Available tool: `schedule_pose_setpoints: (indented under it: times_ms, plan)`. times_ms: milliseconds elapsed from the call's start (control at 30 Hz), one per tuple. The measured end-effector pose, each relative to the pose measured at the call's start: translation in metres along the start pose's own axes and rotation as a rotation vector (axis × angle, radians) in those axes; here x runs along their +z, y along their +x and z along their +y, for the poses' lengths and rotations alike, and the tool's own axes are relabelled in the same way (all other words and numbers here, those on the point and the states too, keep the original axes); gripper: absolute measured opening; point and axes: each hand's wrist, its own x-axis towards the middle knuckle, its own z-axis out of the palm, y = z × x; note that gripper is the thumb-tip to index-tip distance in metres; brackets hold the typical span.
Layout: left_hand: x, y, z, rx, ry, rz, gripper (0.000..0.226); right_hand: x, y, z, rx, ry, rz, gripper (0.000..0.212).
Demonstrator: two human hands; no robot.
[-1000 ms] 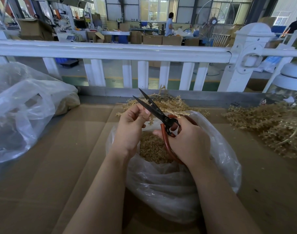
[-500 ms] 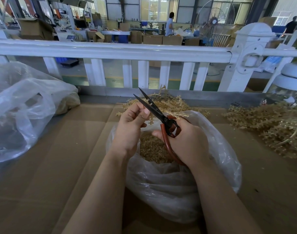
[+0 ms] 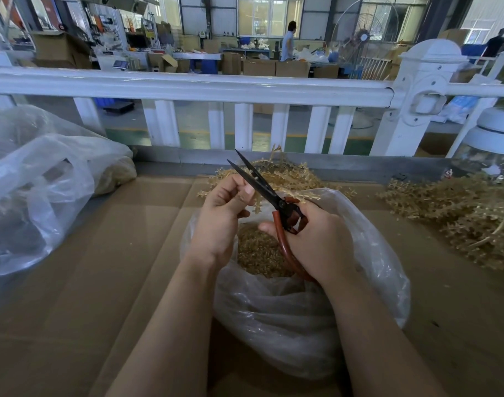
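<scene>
Head view looks down on a trimming job that is, by my judgement, somewhere in its middle. The left hand (image 3: pixel 219 222) has thumb and fingers curled to pinch a golden sprig (image 3: pixel 257 203), holding it up just above the mouth of the clear bag (image 3: pixel 302 325). The right hand (image 3: pixel 316 242) is wrapped round the red handles of the scissors (image 3: pixel 269 193), whose dark blades stand parted and point up and away, beside the left thumb. The sprig hangs close under the blades; whether a stem already lies between them is hard to tell, since the thumb and blade overlap there.

What is done: a good layer of cut pieces (image 3: pixel 259 253) sits in the bottom of the clear bag, directly below both hands, so many snips have evidently gone in.

What is left: an uncut heap (image 3: pixel 460 213) of the same golden branches lies on the cardboard (image 3: pixel 102 267) to the right, well apart from the hands, and a smaller tangle (image 3: pixel 291 174) rests just behind the bag against the base of the white railing (image 3: pixel 187 87). A second bag (image 3: pixel 44 190) lies to the left with pale material inside, though its contents are too veiled to name.

With the blades parted and the sprig held taut, the step in hand looks like the next cut, the offcut due to fall into the bag.
</scene>
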Motion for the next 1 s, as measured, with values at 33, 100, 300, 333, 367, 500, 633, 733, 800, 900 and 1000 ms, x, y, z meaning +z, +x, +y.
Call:
schedule_pose_setpoints:
  times_ms: [33, 100, 300, 333, 367, 500, 633, 733, 800, 900, 1000]
  plan:
    - [0.0007, -0.0003, -0.0002, -0.006, -0.021, 0.012, 0.021, 0.0000, 0.0000, 0.0005, 0.002, -0.004, 0.002, 0.073]
    - [0.0029, -0.0009, 0.0000, 0.003, -0.054, 0.060, 0.015, -0.0001, 0.0002, 0.0016, 0.005, -0.015, 0.004, 0.072]
    - [0.0026, 0.0003, -0.0038, 0.150, -0.007, 0.157, 0.010, -0.0006, 0.0006, 0.0013, 0.003, -0.049, 0.007, 0.064]
    - [0.0017, 0.0005, -0.0044, 0.157, -0.002, 0.164, 0.008, -0.0009, 0.0006, 0.0012, 0.005, -0.048, 0.003, 0.064]
    - [0.0011, 0.0010, -0.0050, 0.162, 0.001, 0.173, 0.008, -0.0013, 0.0003, 0.0010, 0.007, -0.047, -0.001, 0.064]
    - [-0.0003, 0.0022, -0.0052, 0.178, 0.028, 0.203, 0.015, -0.0023, 0.0000, -0.0007, 0.000, -0.043, -0.013, 0.067]
    - [0.0000, 0.0015, -0.0045, 0.194, 0.042, 0.187, 0.020, -0.0034, 0.0009, -0.0016, 0.001, -0.054, -0.023, 0.077]
    - [0.0002, 0.0011, -0.0044, 0.213, 0.028, 0.179, 0.017, -0.0052, 0.0007, -0.0020, -0.011, -0.053, -0.013, 0.078]
    - [0.0006, 0.0007, -0.0041, 0.219, 0.010, 0.177, 0.015, -0.0061, 0.0008, -0.0023, 0.001, -0.045, -0.016, 0.078]
    - [0.0001, 0.0012, -0.0039, 0.212, -0.022, 0.181, 0.016, -0.0065, 0.0014, -0.0032, 0.015, -0.040, -0.022, 0.076]
    - [0.0000, 0.0019, -0.0037, 0.200, -0.030, 0.185, 0.016, -0.0064, 0.0009, -0.0040, 0.011, -0.037, -0.015, 0.074]
